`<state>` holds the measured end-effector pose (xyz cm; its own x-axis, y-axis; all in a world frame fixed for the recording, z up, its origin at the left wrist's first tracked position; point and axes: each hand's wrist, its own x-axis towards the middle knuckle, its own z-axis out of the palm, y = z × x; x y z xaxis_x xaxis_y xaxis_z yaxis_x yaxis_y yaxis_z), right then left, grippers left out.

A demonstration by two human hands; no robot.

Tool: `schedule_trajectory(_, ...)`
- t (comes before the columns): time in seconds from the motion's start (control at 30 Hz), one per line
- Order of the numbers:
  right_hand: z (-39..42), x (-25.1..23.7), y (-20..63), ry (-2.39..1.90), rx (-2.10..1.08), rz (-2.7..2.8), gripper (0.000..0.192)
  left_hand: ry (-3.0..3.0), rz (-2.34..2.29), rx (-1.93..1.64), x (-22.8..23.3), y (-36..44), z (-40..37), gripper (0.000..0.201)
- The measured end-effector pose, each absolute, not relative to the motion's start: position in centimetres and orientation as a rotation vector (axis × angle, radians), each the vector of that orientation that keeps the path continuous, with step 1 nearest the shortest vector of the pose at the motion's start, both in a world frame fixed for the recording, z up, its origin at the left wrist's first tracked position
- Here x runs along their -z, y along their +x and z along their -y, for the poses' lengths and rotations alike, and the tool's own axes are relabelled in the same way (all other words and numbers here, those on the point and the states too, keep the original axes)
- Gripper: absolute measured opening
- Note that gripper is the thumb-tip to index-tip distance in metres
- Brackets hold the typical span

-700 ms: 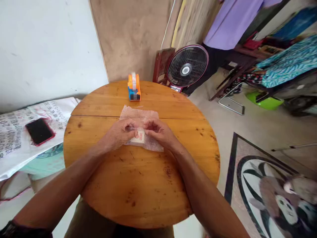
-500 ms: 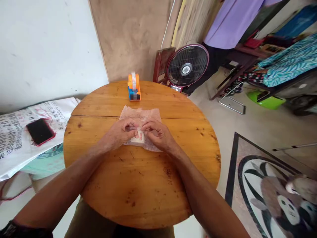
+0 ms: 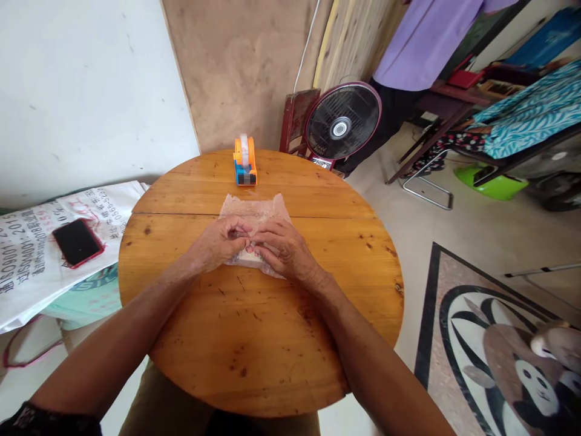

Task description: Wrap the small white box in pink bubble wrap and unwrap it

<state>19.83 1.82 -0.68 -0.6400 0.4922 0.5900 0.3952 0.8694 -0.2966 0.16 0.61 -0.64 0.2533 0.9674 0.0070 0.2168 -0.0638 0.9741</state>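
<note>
A sheet of clear bubble wrap (image 3: 254, 209) lies in the middle of a round wooden table (image 3: 258, 327). A small white box (image 3: 247, 259) sits on its near part, mostly covered by my fingers. My left hand (image 3: 218, 242) and my right hand (image 3: 284, 249) meet over the box, fingertips pinching the wrap against it. An orange and blue tape dispenser (image 3: 245, 161) stands upright at the table's far edge, beyond the wrap.
A dark phone (image 3: 77, 242) lies on a printed white sack (image 3: 40, 254) to the left. A standing fan (image 3: 342, 124) and a wooden chair (image 3: 297, 121) are behind the table. A patterned floor mat (image 3: 499, 351) lies to the right.
My right hand has slid left over the box, and the wrap's right side has been drawn in under it. The view shifted slightly.
</note>
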Motion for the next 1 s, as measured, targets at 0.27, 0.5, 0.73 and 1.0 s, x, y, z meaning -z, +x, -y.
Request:
schedule_trajectory(0.27,-1.9,1.0,19.9,-0.637,-0.145,2.408,0.02,1.622,-1.28,-0.802,-0.9,-2.0,-0.2,0.045)
schedule_trajectory(0.5,-2.0,1.1,19.9,-0.667,-0.121,2.464,0.024,1.727,-1.381,-0.622,0.2,-3.0,-1.4,0.031)
schedule_trajectory(0.73,-2.0,1.0,19.7,-0.695,-0.119,2.519,0.026,2.014,-1.611,-0.508,0.5,-2.3,-1.3,0.025)
schedule_trajectory(1.0,-1.4,0.1,19.5,-0.813,-0.087,2.607,0.03,1.917,-1.826,-0.512,-0.4,-4.9,1.0,0.063)
